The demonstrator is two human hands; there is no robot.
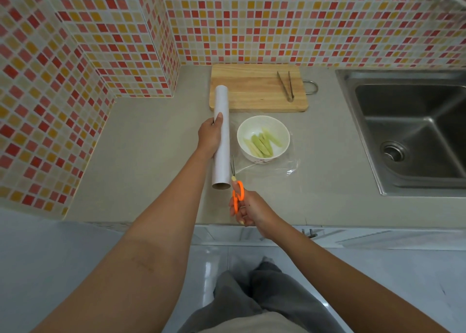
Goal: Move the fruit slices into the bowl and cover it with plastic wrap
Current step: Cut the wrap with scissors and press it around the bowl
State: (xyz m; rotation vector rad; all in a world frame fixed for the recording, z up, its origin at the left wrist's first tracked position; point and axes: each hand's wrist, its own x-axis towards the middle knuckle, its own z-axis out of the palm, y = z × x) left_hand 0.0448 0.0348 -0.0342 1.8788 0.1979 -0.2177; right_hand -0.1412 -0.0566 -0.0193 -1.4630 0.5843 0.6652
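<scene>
Left hand (210,134) grips a plastic wrap roll (222,137); right hand (248,211) holds orange scissors (237,189). Fruit slices (262,142) fill the bowl (263,137) at the roll's three o'clock.

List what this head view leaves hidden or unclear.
- Plastic wrap sheet: transparent, so whether it is cut free from the roll cannot be told.
- Left hand: its fingers lie behind the roll.
- Scissors: blades seen edge-on, open or closed unclear; the right hand covers part of the handles.
- Bowl: the pattern on its outside is too small to read.
- Sink: cut off by the right edge.
</scene>
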